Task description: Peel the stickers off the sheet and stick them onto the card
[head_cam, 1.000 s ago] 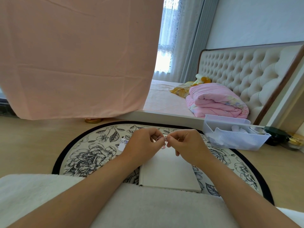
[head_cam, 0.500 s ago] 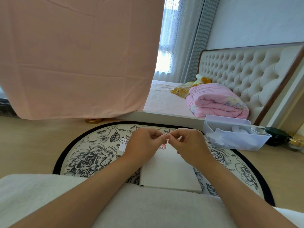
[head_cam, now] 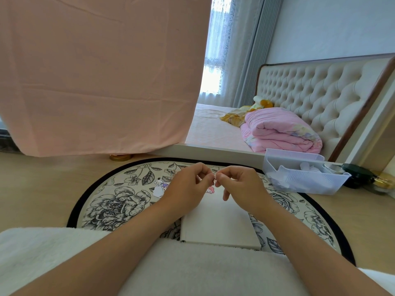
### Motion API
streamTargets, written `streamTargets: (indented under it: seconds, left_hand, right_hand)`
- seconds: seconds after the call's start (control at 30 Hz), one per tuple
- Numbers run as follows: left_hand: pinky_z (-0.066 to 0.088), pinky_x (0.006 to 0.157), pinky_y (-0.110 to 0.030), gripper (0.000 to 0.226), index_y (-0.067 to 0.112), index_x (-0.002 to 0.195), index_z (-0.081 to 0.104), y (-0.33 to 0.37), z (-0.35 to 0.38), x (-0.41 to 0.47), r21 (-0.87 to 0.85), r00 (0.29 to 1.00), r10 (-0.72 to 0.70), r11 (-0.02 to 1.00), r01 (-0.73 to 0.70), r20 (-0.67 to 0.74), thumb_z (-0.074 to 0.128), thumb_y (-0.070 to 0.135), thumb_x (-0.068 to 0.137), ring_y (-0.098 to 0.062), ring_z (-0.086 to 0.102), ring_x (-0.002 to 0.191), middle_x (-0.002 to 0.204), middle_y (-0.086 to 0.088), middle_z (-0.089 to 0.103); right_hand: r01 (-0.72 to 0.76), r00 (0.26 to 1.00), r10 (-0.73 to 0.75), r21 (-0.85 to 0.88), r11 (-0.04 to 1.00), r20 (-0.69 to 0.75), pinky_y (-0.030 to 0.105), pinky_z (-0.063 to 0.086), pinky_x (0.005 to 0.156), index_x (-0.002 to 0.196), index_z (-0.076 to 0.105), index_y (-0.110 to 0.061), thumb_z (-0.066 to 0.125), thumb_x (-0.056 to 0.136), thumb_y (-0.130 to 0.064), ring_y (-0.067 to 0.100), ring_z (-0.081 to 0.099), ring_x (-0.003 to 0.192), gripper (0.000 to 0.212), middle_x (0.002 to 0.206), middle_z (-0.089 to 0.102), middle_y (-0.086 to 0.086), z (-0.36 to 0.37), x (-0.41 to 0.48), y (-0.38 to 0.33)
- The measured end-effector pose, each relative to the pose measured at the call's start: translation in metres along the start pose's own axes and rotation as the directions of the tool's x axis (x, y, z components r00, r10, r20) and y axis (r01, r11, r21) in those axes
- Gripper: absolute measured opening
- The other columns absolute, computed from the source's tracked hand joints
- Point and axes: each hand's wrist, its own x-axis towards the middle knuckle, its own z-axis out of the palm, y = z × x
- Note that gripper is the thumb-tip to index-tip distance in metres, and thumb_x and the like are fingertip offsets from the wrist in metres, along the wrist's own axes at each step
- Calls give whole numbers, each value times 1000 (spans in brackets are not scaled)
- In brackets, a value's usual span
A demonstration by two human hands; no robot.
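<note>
Both hands are meeting just above the card's (head_cam: 220, 223) far end, and each grip is pinching the same small sticker (head_cam: 214, 179) from opposite sides. The left hand (head_cam: 188, 189) is closing thumb and forefinger on it, with the other fingers curled behind. The right hand (head_cam: 237, 184) is pinching with thumb and forefinger too, while one lower finger is pointing down toward the card. Both wrists are hanging clear of the card, and the forearms are running back from its near end.

The piece is too small to tell whether its backing is already coming away. This looks like the peeling step. To do it well, one grip should be holding the backing steady while a fingernail of the other is lifting a corner. The peel should then be going slowly and low, so the sticker is not curling or tearing. The sticky face should be staying off the fingertips.

A pink scrap (head_cam: 210, 190) is showing at the card's far edge, under the hands; I cannot tell whether it is stuck down. A white-and-purple cut-out (head_cam: 158, 186) is lying on the rug (head_cam: 111, 206), left of the card's far end.
</note>
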Motion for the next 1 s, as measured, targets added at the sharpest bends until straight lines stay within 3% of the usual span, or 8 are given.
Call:
streamTargets:
  seconds: [0.07, 0.17, 0.23, 0.4, 0.63, 0.77, 0.87, 1.0]
  left_hand:
    - [52, 70, -34, 13, 30, 84, 62, 1, 0, 0, 5, 1000, 12, 1000, -12, -3, 59, 31, 96, -13, 62, 75, 79, 10, 69]
    - [44, 61, -14, 14, 32, 83, 58, 5, -1, -2, 0, 999, 29, 1000, -29, -13, 59, 32, 97, 0, 58, 75, 80, 14, 64]
    - [40, 61, -11, 15, 31, 83, 57, 6, 0, -2, -8, 999, 34, 999, -34, -26, 58, 29, 98, 6, 55, 80, 86, 16, 61]
    - [42, 67, -19, 10, 25, 86, 61, 9, 0, -2, -22, 999, 35, 999, -36, -22, 59, 24, 96, 4, 56, 86, 91, 14, 63]
    - [42, 57, -23, 13, 24, 81, 59, 22, 6, 7, 72, 1000, -7, 997, 8, -17, 56, 22, 93, 4, 58, 64, 71, 7, 65]
    - [44, 56, -25, 17, 24, 80, 55, 32, 16, 22, 102, 1000, -8, 995, 5, 30, 51, 22, 96, -2, 57, 58, 76, -5, 69]
    - [48, 54, -36, 17, 20, 79, 53, 37, 29, 36, 87, 997, -17, 996, 11, 69, 51, 22, 96, -18, 50, 59, 77, -14, 65]
    - [37, 49, -20, 21, 18, 77, 49, 46, 45, 51, 70, 997, 6, 997, -11, 78, 52, 23, 97, -8, 41, 50, 67, -9, 57]
  right_hand:
    - [-49, 998, 46, 87, 995, 33, 22, 43, 49, 85, 75, -11, 62, 95, -16, 18, 67, 56, 16, 82, 74, 0, -1, 0, -1]
    - [-63, 997, 56, 169, 984, 49, 26, 44, 45, 93, 76, -15, 68, 93, -22, 18, 68, 63, 10, 86, 75, -3, -2, -1, -3]
    - [-57, 998, 50, 193, 980, 40, 27, 43, 45, 94, 79, -16, 72, 92, -22, 16, 67, 62, 9, 87, 75, -4, -3, -1, -4]
    - [-88, 996, 88, 240, 967, 14, 23, 42, 47, 90, 80, -14, 73, 91, -19, 16, 65, 60, 9, 83, 76, 7, -9, 1, -2]
    - [-90, 996, 89, 94, 991, 9, 27, 51, 60, 86, 73, -16, 66, 94, -23, 10, 66, 55, 13, 67, 66, -7, -26, 10, 3]
    - [-117, 992, 121, 115, 986, -24, 16, 43, 49, 87, 70, -12, 61, 97, -20, 9, 61, 49, 16, 69, 67, -3, -47, 15, 8]
    - [-142, 983, 156, 146, 979, -92, 18, 43, 45, 86, 69, -12, 60, 98, -19, 10, 57, 44, 16, 72, 71, -1, -67, 18, 15]
    - [-132, 946, 174, 163, 978, -274, 30, 48, 50, 85, 68, -13, 59, 99, -18, 15, 55, 40, 18, 72, 73, 0, -99, 22, 30]
